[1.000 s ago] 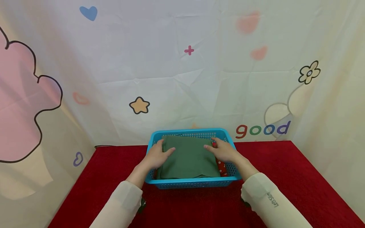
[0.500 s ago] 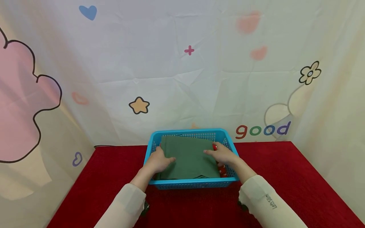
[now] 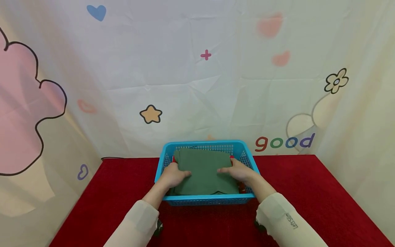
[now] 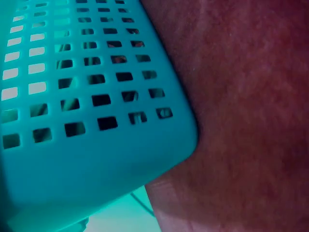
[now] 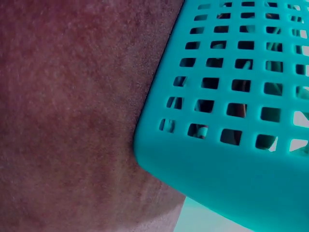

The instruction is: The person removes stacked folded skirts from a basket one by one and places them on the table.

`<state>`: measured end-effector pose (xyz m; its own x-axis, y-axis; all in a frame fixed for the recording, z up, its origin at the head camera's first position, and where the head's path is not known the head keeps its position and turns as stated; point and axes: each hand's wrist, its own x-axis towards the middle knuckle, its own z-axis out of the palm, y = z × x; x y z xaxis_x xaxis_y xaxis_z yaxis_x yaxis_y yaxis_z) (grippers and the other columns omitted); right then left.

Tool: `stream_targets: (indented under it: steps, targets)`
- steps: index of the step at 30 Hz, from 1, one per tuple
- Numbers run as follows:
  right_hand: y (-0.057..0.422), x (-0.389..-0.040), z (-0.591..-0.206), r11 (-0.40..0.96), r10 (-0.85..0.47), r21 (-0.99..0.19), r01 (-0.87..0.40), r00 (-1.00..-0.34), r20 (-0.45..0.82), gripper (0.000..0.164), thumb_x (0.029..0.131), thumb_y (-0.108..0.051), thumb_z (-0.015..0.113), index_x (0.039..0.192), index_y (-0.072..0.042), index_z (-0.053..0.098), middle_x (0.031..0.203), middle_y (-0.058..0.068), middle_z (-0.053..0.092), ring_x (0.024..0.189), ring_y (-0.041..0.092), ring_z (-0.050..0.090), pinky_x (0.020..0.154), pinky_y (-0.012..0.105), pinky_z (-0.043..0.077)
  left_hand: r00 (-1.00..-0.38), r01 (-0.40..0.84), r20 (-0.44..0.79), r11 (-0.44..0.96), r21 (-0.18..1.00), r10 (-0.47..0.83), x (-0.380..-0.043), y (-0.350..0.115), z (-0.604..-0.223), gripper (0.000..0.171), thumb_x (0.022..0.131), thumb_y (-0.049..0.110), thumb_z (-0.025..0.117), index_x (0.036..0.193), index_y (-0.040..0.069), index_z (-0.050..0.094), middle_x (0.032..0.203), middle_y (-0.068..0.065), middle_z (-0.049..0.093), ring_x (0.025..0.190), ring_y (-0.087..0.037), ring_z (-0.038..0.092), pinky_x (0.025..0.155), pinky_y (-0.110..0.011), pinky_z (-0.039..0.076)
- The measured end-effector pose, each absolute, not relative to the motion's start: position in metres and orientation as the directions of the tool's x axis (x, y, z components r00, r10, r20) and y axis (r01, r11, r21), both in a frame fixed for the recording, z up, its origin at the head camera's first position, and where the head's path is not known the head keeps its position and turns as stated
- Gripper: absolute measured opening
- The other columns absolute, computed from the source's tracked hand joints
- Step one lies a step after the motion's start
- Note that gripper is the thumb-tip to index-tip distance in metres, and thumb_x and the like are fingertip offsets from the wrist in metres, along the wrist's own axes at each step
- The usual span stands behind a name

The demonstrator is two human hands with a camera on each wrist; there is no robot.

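A folded dark green cloth point(image 3: 204, 169) lies flat inside a blue plastic basket point(image 3: 210, 198) in the head view. On its left side, my left hand point(image 3: 172, 175) holds it with the thumb on top and the fingers down beside it, hidden. My right hand point(image 3: 240, 170) holds the opposite side the same way. Red fabric with light dots point(image 3: 242, 188) peeks out at the cloth's right edge, and a bit of red shows at upper left. Both wrist views show mostly the perforated basket wall point(image 4: 96, 159) and no fingers.
The basket stands on a red tabletop point(image 3: 210, 226), near its back edge. Behind it hangs a white curtain point(image 3: 185, 68) printed with hearts, a star and the word "good". Both forearms reach over the basket's side rims.
Both hands have come slightly nearer and deeper into the basket, fingers dropping out of sight beside the cloth and thumbs settling on top. The cloth and basket have barely shifted.
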<state>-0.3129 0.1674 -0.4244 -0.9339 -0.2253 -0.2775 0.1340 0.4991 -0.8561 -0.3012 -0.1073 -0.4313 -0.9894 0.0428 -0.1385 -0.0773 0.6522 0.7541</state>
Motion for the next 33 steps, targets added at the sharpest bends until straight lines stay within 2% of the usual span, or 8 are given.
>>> stream_targets:
  steps: [3, 6, 9, 11, 17, 26, 33]
  targets:
    - [0.169, -0.312, -0.425, 0.479, -0.234, -0.866, 0.142, -0.931, -0.282, 0.094, 0.095, -0.029, 0.074, 0.162, 0.001, 0.016, 0.161, 0.024, 0.033, 0.145, 0.043, 0.036, 0.113, 0.062, 0.043, -0.987, -0.057, -0.139, 0.636, 0.769, 0.081, -0.303, -0.106, -0.435, 0.058, 0.096, 0.031, 0.072, 0.136, -0.008, 0.055, 0.126, -0.021, 0.065, 0.106, -0.030, 0.065, 0.083, -0.045, 0.059]
    - [0.169, -0.312, -0.425, 0.449, -0.245, -0.881, 0.147, -0.928, -0.280, 0.099, 0.094, -0.023, 0.076, 0.163, 0.000, 0.011, 0.161, 0.024, 0.033, 0.145, 0.043, 0.036, 0.112, 0.061, 0.043, -0.985, -0.039, -0.137, 0.625, 0.780, 0.109, -0.302, -0.104, -0.435, 0.064, 0.098, 0.030, 0.070, 0.146, -0.007, 0.049, 0.142, -0.023, 0.058, 0.123, -0.036, 0.061, 0.096, -0.052, 0.057]
    - [0.169, -0.312, -0.424, 0.408, -0.252, -0.899, 0.157, -0.928, -0.276, 0.096, 0.093, -0.016, 0.076, 0.164, -0.002, 0.011, 0.156, 0.023, 0.038, 0.142, 0.041, 0.039, 0.112, 0.060, 0.044, -0.983, -0.029, -0.131, 0.606, 0.795, 0.125, -0.301, -0.101, -0.432, 0.075, 0.099, 0.028, 0.067, 0.158, -0.003, 0.034, 0.161, -0.023, 0.041, 0.143, -0.042, 0.045, 0.109, -0.060, 0.048]
    - [0.169, -0.313, -0.423, 0.385, -0.248, -0.908, 0.163, -0.930, -0.272, 0.096, 0.093, -0.012, 0.075, 0.164, -0.004, 0.011, 0.156, 0.022, 0.038, 0.141, 0.041, 0.039, 0.112, 0.061, 0.044, -0.984, -0.031, -0.128, 0.587, 0.809, 0.123, -0.300, -0.099, -0.429, 0.079, 0.099, 0.027, 0.067, 0.162, 0.001, 0.028, 0.166, -0.023, 0.032, 0.150, -0.043, 0.035, 0.112, -0.064, 0.043]
    - [0.170, -0.315, -0.424, 0.357, -0.241, -0.919, 0.167, -0.934, -0.264, 0.099, 0.093, -0.008, 0.073, 0.165, -0.005, 0.005, 0.158, 0.024, 0.034, 0.141, 0.043, 0.038, 0.113, 0.063, 0.043, -0.984, -0.054, -0.138, 0.553, 0.831, 0.111, -0.296, -0.093, -0.423, 0.081, 0.097, 0.025, 0.068, 0.164, 0.008, 0.027, 0.167, -0.020, 0.030, 0.150, -0.043, 0.032, 0.110, -0.068, 0.044]
    - [0.170, -0.315, -0.424, 0.346, -0.245, -0.924, 0.161, -0.935, -0.255, 0.099, 0.094, -0.007, 0.072, 0.166, -0.006, 0.005, 0.157, 0.023, 0.035, 0.140, 0.042, 0.039, 0.114, 0.060, 0.043, -0.961, -0.161, -0.231, 0.375, 0.913, 0.149, -0.302, -0.101, -0.430, 0.086, 0.099, 0.024, 0.066, 0.167, 0.013, 0.014, 0.169, -0.019, 0.024, 0.149, -0.045, 0.033, 0.114, -0.068, 0.039]
    - [0.171, -0.313, -0.422, 0.335, -0.269, -0.931, 0.145, -0.932, -0.242, 0.097, 0.094, -0.008, 0.072, 0.166, -0.007, 0.006, 0.153, 0.024, 0.038, 0.135, 0.041, 0.045, 0.106, 0.056, 0.050, -0.947, -0.226, -0.289, 0.348, 0.910, 0.142, -0.302, -0.100, -0.430, 0.088, 0.103, 0.028, 0.058, 0.168, 0.013, 0.001, 0.173, -0.017, 0.009, 0.154, -0.045, 0.021, 0.118, -0.072, 0.029]
